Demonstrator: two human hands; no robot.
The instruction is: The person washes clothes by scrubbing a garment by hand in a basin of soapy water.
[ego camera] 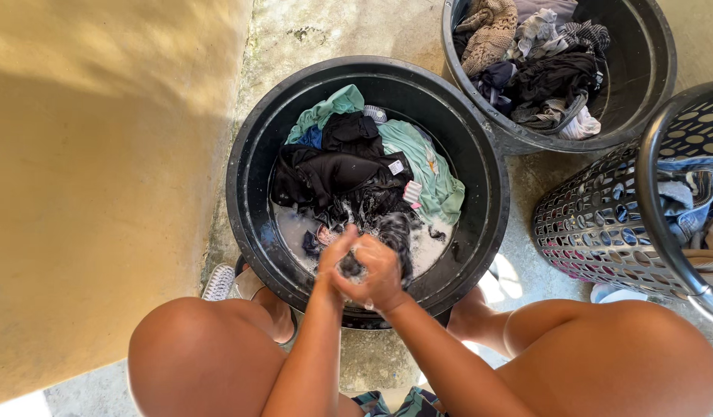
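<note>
Concrete floor (356, 31) lies under us beside a yellow wall (101, 154). We clench a wet dark cloth (387, 235) between both hands, the left hand (335, 256) and right hand (380, 274) pressed together around it over the near rim of a black tub (244, 185). Soapy water (295, 228) sits in the tub with black clothes (333, 174) and a mint-green garment (426, 166). Beyond stands a second black tub (650, 69) heaped with clothes, and a perforated basket (596, 224) is to the right.
</note>
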